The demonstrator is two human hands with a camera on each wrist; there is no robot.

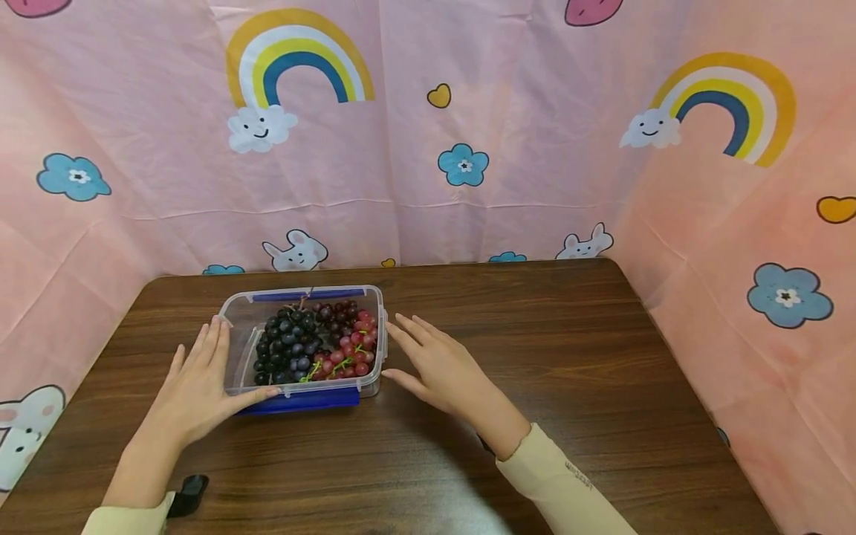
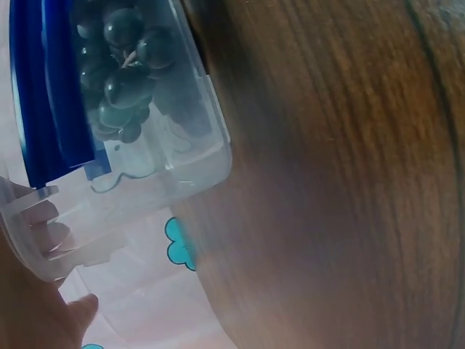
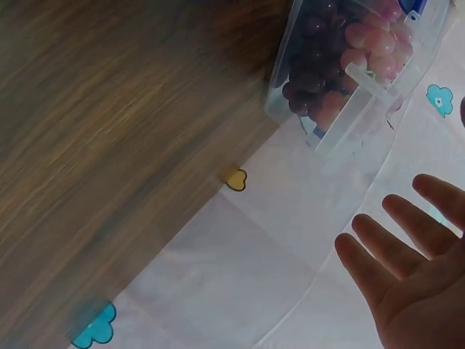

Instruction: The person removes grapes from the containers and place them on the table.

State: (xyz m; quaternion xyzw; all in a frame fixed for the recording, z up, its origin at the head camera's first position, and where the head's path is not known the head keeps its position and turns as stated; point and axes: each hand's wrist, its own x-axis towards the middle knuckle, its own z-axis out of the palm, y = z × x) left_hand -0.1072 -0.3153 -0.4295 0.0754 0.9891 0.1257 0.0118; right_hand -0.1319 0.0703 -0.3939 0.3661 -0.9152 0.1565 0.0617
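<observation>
A clear plastic food container (image 1: pixel 241 349) with blue clip flaps sits on the table's left half. Inside it lie bunches of black grapes (image 1: pixel 287 345) and red grapes (image 1: pixel 348 357). My left hand (image 1: pixel 194 394) lies along the container's left end, fingers straight at the rim and thumb stretched over the front edge by the blue flap (image 2: pixel 54 94). Close by the right end is my right hand (image 1: pixel 444 368), fingers extended and spread, holding nothing; the right wrist view shows its open palm (image 3: pixel 429 298) apart from the container wall.
The brown wooden table (image 1: pixel 548 357) stretches away to the right of the container. A pink printed cloth (image 1: pixel 414 148) rises behind the table and along both sides. A black strap piece (image 1: pixel 189 495) shows at the left wrist.
</observation>
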